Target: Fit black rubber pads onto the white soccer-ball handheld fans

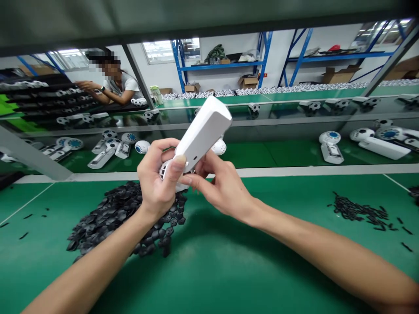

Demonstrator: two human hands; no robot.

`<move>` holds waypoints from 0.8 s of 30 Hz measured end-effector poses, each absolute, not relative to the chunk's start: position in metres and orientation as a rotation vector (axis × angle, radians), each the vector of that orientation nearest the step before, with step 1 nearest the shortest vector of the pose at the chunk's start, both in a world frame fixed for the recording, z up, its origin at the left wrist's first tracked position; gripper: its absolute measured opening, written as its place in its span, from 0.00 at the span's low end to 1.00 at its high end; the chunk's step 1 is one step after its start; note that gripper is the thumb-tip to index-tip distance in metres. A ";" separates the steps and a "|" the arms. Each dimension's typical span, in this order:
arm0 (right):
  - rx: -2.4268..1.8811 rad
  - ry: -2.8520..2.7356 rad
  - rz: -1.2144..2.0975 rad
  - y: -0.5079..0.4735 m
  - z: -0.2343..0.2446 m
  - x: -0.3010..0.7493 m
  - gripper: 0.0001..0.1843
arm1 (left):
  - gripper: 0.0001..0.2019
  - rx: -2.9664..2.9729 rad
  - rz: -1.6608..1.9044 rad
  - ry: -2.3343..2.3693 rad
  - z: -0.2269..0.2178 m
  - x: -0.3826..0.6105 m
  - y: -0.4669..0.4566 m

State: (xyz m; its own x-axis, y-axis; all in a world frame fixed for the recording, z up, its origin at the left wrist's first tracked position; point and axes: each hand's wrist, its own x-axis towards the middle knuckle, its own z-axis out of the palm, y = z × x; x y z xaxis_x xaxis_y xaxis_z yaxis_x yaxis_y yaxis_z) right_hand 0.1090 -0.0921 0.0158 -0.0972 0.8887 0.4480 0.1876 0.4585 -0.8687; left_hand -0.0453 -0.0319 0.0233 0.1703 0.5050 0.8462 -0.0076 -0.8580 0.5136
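I hold a white hand-held device (pixel 204 128) above the green table (pixel 229 270), its long handle pointing up and away from me. My left hand (pixel 157 179) is wrapped round its round lower head, thumb pressed on the casing. My right hand (pixel 218 183) touches the same end from the right, its fingers pinched against the head. Whether those fingers hold a small part is hidden. Just below my left hand lies a heap of small black hexagon-like pieces (pixel 114 218).
A smaller scatter of thin black pieces (pixel 360 211) lies at the right. Beyond the table edge, a conveyor (pixel 278 152) carries several white devices with ball-patterned heads (pixel 330 146). A person (pixel 114 85) works at the far left. Blue shelving (pixel 225 65) stands behind.
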 end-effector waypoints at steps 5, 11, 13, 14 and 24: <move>-1.003 -1.573 0.983 -0.078 0.019 0.119 0.24 | 0.19 2.041 1.697 0.516 0.020 -0.042 -0.021; -1.653 -1.567 0.181 -0.024 0.000 0.187 0.28 | 0.27 1.718 1.346 1.241 0.004 -0.039 0.065; -1.774 -1.614 0.203 -0.008 -0.014 0.205 0.37 | 0.25 1.694 1.222 1.420 -0.002 -0.041 0.095; -1.816 -1.638 0.232 -0.002 -0.022 0.210 0.39 | 0.24 1.699 1.157 1.480 -0.005 -0.042 0.106; -1.821 -1.794 0.080 -0.007 -0.019 0.196 0.29 | 0.26 2.154 0.894 1.309 0.013 -0.015 0.088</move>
